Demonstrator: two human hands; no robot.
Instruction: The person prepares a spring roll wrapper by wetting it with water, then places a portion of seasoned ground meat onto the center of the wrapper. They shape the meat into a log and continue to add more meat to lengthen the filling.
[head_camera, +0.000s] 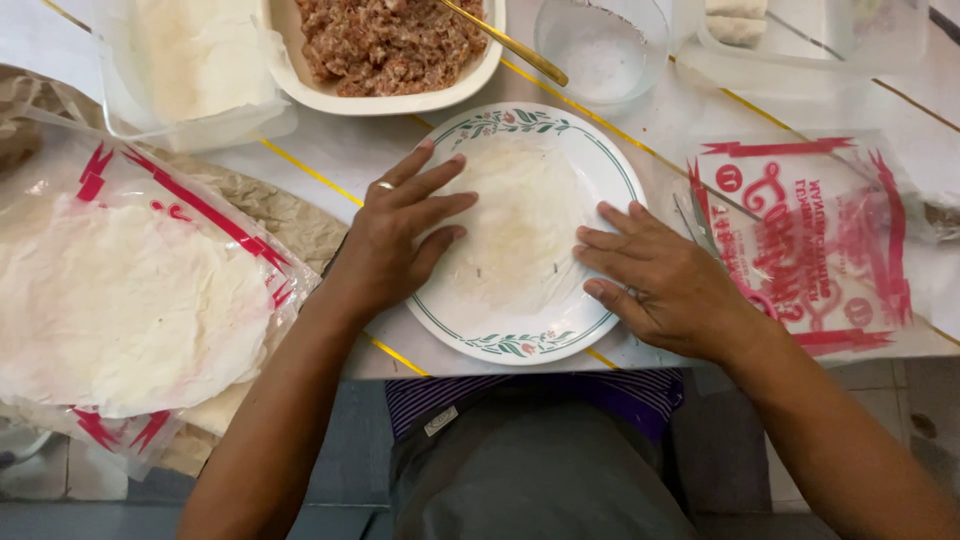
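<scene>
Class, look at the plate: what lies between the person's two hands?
In the head view, a thin translucent wrapper sheet lies flat on the plate between the left hand and the right hand.

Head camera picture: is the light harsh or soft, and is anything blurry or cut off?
Head view: soft, even light with only faint shadows under the left hand and right hand; the plate with its thin wrapper is sharp; mild glare washes out the glass bowl; the meat dish is cut off at the top edge.
</scene>
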